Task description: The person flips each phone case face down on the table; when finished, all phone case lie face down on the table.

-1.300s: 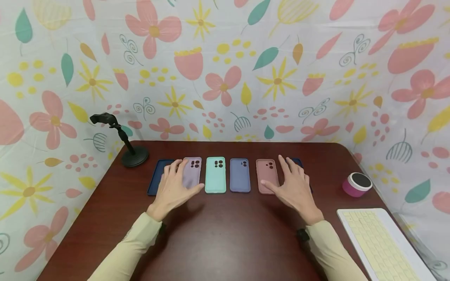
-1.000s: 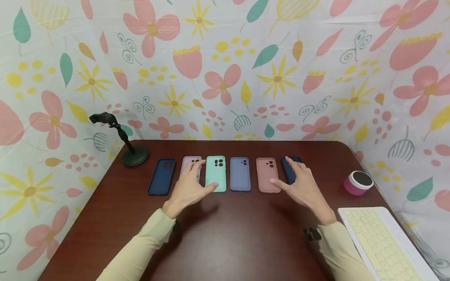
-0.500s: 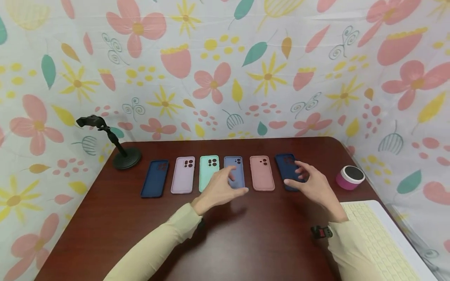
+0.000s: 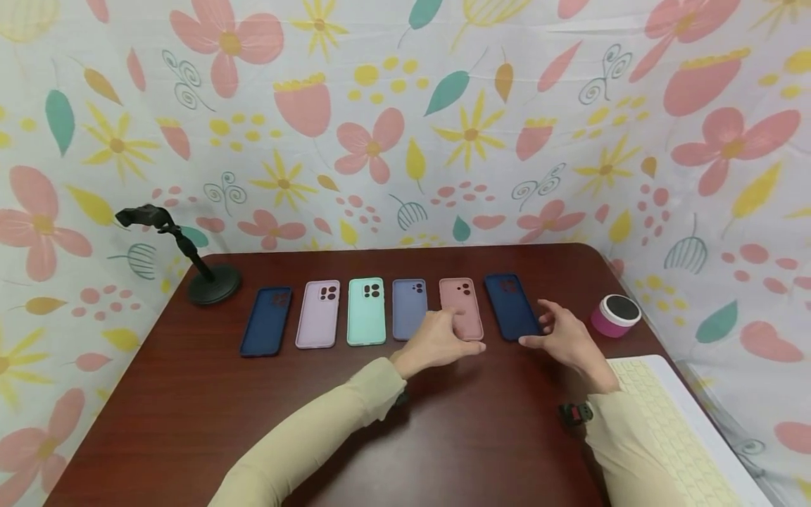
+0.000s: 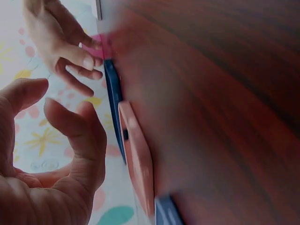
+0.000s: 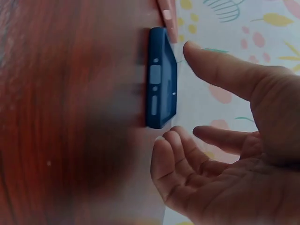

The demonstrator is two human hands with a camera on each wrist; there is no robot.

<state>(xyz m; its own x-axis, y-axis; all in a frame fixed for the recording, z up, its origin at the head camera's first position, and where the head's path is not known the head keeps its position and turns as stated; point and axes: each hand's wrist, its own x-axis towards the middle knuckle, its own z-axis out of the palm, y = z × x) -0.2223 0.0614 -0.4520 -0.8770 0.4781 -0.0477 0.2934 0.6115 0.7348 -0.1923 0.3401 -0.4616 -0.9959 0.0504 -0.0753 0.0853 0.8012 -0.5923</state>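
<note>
Several phone cases lie in a row along the far part of the table. My left hand, fingers loosely bent and holding nothing, hovers over the lower part of the pink phone case. At the row's right end lies a dark blue phone case; my right hand is just beside its lower right corner, thumb and fingers apart with nothing between them. Leftward from the pink one come a blue-violet case, a mint case, a lilac case and another dark blue case.
A white keyboard with yellow keys lies at the table's right edge. Behind it stands a pink jar with a white-rimmed lid. A black stand is at the back left, and a flowered cloth hangs behind the table.
My left hand has swept rightward from over the lilac case to the pink one. My right hand has shifted right, off the right-end dark blue case. The cases stay in place; the view turned slightly right.
</note>
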